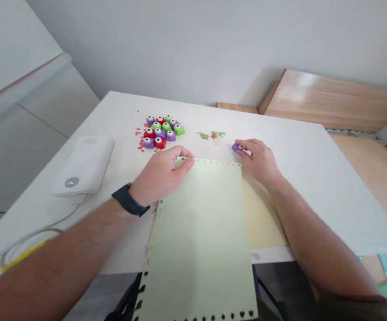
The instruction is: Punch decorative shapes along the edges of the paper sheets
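Note:
A pale green paper sheet (200, 232) with small shapes punched along its edges lies on the white table (313, 178) and hangs over the near edge. My left hand (161, 176) pinches its top left corner, fingers closed on the paper. My right hand (258, 160) rests just past the top right corner, fingers closed round a small purple paper punch (236, 147). A yellowish sheet (262, 214) lies under the green one, showing on its right side.
A cluster of several red, green and purple punches (161, 130) sits at the far middle, with punched confetti (211, 135) to its right. A white device (84, 165) with a cable lies at the left. Wooden boards (330, 98) stand behind the table at the right.

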Available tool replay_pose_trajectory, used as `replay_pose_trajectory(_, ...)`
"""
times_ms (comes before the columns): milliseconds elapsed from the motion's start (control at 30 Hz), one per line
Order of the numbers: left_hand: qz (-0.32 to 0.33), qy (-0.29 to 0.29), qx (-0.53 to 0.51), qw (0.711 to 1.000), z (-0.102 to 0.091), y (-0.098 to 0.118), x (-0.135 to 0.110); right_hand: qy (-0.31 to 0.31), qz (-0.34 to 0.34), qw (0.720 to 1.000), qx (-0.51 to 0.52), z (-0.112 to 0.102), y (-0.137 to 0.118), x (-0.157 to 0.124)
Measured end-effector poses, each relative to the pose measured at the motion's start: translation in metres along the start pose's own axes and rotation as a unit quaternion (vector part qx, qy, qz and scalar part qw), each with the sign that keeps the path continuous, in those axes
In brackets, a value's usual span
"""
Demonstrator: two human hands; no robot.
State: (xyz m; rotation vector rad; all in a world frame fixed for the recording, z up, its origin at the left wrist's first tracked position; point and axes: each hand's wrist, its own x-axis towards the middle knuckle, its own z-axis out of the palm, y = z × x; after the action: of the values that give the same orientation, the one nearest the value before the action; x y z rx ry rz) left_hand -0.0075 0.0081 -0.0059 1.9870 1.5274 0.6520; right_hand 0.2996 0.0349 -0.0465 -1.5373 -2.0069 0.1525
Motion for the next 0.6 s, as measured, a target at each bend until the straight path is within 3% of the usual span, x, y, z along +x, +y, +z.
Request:
replay_pose_trajectory(67, -0.001, -0.001, -0.003, 1.0, 0.0001, 0.0003, -0.0002, -0.02, -0.003, 1.0, -0.001, -0.0004, 0.0002, 0.0)
replay_pose_trajectory(200, -0.003, 0.0, -0.006, 1.0, 0.0, 0.0018, -0.0004, 0.02, 0.011, 1.0, 0.003, -0.0009, 0.001, 0.0001)
replay_pose_trajectory(333, -0.002, -0.001, -0.007, 1.0, -0.0004, 0.0024, -0.0003, -0.025, 0.002, 1.0, -0.003, -0.001, 0.0013, 0.0003)
replay_pose_trajectory(467, -0.002, 0.001, -0.004, 1.0, -0.0002, 0.0019, -0.0004, 0.016, 0.01, 1.0, 0.004, -0.0007, 0.0016, 0.0004)
replay_pose_trajectory(600, 0.001, 0.0, 0.0, 1.0, 0.0001, 0.0021, -0.0006, -0.011, 0.007, 1.0, 0.002, -0.001, 0.0013, -0.0003)
